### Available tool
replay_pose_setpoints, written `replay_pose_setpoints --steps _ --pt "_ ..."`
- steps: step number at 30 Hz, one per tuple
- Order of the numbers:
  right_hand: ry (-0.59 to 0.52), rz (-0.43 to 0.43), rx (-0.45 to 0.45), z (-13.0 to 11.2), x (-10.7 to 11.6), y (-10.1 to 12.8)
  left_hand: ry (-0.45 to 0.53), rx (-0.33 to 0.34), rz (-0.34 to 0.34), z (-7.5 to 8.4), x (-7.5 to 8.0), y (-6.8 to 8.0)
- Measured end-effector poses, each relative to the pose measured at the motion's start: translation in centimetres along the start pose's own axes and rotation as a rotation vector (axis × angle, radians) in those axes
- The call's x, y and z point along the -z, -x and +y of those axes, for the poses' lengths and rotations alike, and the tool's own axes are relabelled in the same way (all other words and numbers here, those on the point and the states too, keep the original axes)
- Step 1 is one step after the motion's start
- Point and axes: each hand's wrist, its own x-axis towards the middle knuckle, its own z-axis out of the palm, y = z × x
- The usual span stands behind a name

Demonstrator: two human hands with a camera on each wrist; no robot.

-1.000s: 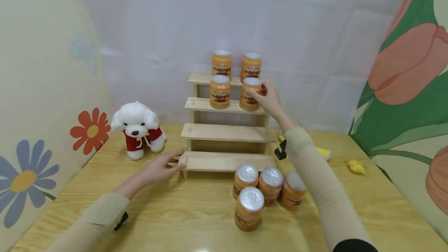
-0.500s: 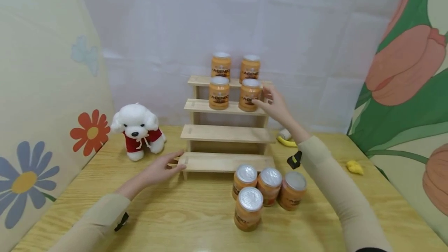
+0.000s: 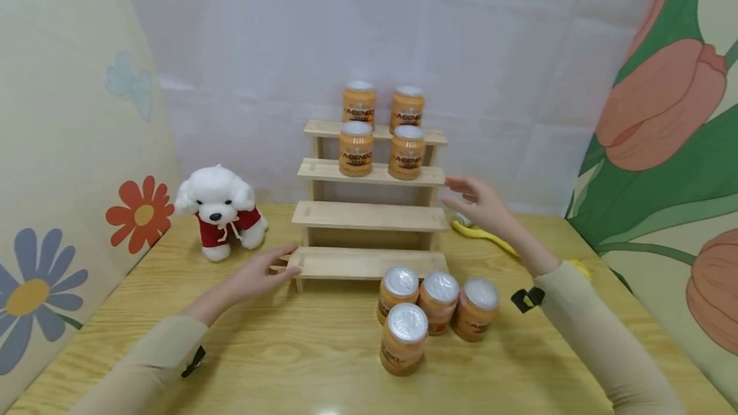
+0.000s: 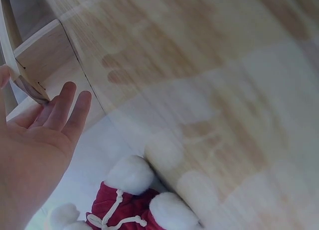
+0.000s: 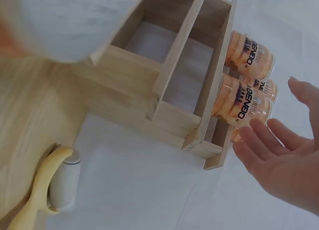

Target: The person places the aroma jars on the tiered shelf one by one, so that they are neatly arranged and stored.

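A stepped wooden display shelf (image 3: 369,216) stands against the back cloth. Two orange cans with silver lids sit on its top tier, and a left can (image 3: 355,151) and a right can (image 3: 406,154) on the tier below. My left hand (image 3: 256,277) holds the left end of the bottom tier between thumb and fingers. Beside the shelf's right side is my right hand (image 3: 481,207), fingers loosely extended around nothing. In the right wrist view that hand (image 5: 284,163) appears close to the labelled cans (image 5: 241,100). Several more cans, such as the nearest one (image 3: 403,344), stand on the table.
A white plush dog (image 3: 221,213) in a red top sits left of the shelf. Behind my right forearm lie a curved yellow thing (image 3: 484,235) and a white cylinder (image 5: 65,185). Painted panels flank the table (image 3: 277,351) on both sides.
My right hand has let go of the right can on the second tier and moved down and to the right. The left hand stays at the bottom tier.
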Motion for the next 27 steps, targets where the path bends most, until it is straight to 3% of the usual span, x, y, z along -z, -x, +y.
replay_pose_setpoints --steps 14,27 --pt "-0.001 -0.105 0.035 4.0 -1.4 5.9 -0.002 0.002 -0.01 0.2 0.2 0.0" --pt "0.012 -0.24 0.002 5.6 -1.6 9.7 0.004 -0.003 -0.011 0.1 0.2 -0.1"
